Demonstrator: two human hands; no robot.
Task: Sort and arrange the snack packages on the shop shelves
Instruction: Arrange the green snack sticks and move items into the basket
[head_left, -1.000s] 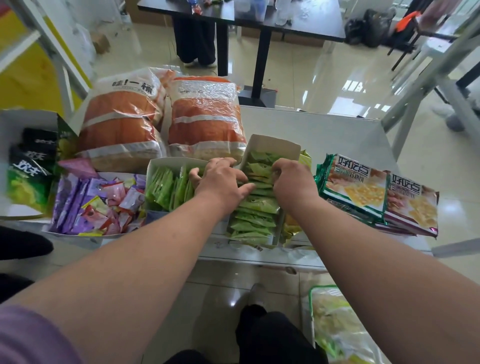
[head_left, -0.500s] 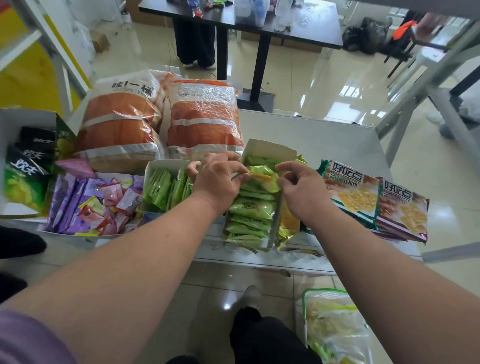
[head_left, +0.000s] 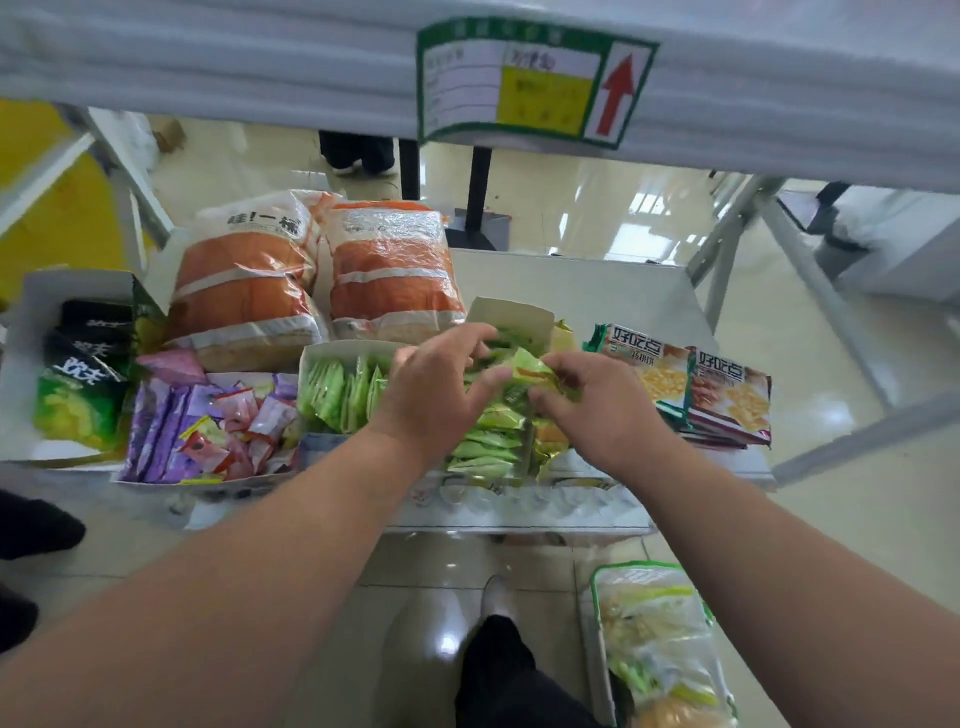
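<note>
Crinkly green packet (head_left: 527, 364) pinched by both hands' fingers (head_left: 493, 376).

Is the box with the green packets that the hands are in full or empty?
Nearly full. The open box shows green packets stacked along its length, and both hands, left and right, hold one packet above them.

A green packet (head_left: 527, 364) has been lifted from the box (head_left: 511, 317) and is now pinched between both hands (head_left: 441, 387) (head_left: 597, 410).
</note>
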